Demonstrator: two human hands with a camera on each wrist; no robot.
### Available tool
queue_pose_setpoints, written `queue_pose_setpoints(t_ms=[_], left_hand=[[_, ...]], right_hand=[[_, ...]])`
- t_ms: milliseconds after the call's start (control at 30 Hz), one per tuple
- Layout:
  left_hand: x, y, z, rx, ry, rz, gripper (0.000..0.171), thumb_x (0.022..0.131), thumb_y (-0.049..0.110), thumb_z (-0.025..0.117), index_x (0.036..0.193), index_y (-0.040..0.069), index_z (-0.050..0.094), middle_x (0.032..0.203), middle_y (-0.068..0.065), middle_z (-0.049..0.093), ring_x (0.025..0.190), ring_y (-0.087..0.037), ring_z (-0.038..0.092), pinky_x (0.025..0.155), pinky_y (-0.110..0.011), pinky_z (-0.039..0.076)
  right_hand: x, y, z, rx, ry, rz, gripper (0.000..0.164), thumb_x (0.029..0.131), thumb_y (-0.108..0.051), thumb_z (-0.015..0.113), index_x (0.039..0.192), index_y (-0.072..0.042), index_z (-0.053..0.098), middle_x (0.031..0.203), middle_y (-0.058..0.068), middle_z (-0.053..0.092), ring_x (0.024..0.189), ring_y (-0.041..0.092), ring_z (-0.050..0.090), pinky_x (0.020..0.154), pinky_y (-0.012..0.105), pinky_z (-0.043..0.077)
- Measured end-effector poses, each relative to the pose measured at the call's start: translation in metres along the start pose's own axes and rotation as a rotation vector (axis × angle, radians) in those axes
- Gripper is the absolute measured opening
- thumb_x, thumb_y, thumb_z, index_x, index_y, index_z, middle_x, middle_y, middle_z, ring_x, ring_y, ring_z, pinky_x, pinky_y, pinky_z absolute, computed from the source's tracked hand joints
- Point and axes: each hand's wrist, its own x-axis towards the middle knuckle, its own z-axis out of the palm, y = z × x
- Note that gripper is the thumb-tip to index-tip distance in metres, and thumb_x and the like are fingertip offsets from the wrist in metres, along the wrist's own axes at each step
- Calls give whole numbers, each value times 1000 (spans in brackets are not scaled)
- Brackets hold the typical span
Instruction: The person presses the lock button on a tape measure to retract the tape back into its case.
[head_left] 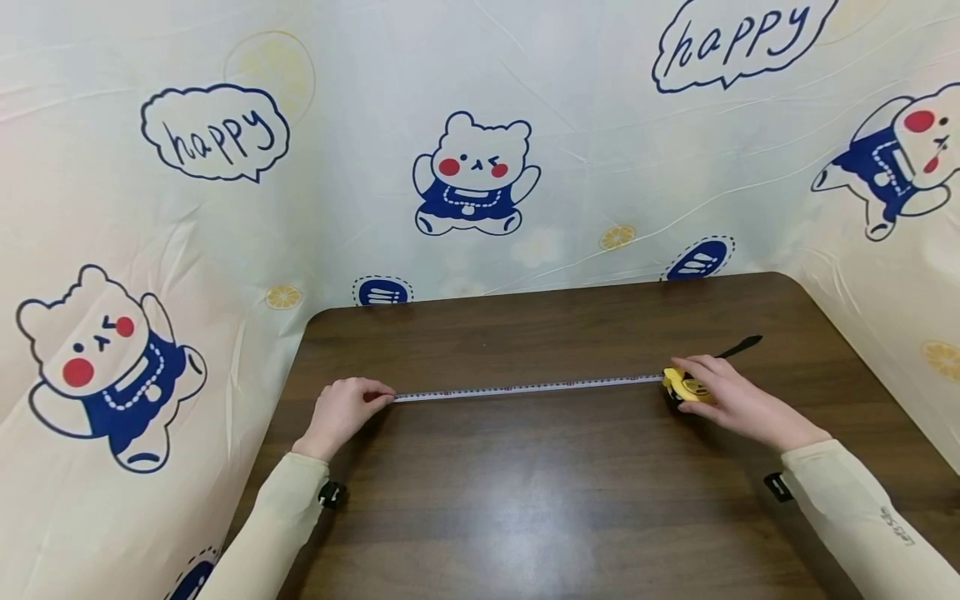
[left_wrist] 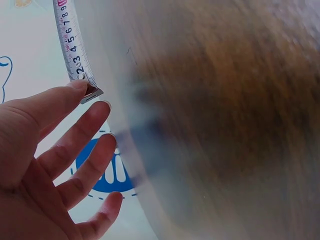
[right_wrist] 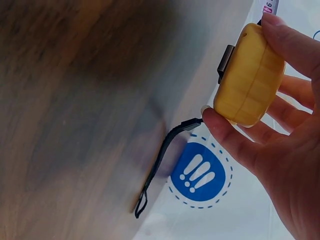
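Observation:
A yellow tape measure (head_left: pixel 675 385) is in my right hand (head_left: pixel 731 402), which grips its case between thumb and fingers. Its white blade (head_left: pixel 525 388) stretches leftward across the table, nearly straight. My left hand (head_left: pixel 343 414) pinches the metal end hook (left_wrist: pixel 93 94) of the blade between thumb and index finger; the other fingers are spread below in the left wrist view. Low numbers on the blade show beside that thumb. In the right wrist view the case (right_wrist: pixel 250 75) has a dark belt clip (right_wrist: pixel 226 64), and a black wrist strap (right_wrist: pixel 162 150) trails from it.
The brown wooden table (head_left: pixel 480 483) has rounded far corners. A pale curtain (head_left: pixel 360 167) printed with bears and "happy" bubbles hangs behind and at both sides. Each sleeve carries a dark wrist device (head_left: pixel 332 494).

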Motion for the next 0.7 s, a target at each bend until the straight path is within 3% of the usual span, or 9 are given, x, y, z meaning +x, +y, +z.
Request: queue_pose_setpoints(t_ms=[233,700], left_hand=[[1,2,2,-22,-10,10,8,93,20,80,99,16,84,99,-4,80,89,-27,74,82,-53,58],[4,7,7,-22,-3,23,9,93,22,81,98,16,84,99,-3,80,90,-27,74,81,-53,57]], right_hand=[[3,-1,2,8,-22,12,65,91,-14,82,144,8,52,133,24,58,116,36,57,95,58,52],[8,-6,5,26,-30,25,67,92,-17,82,145,8,51,132,24,59,115,35,57,94,58,52]])
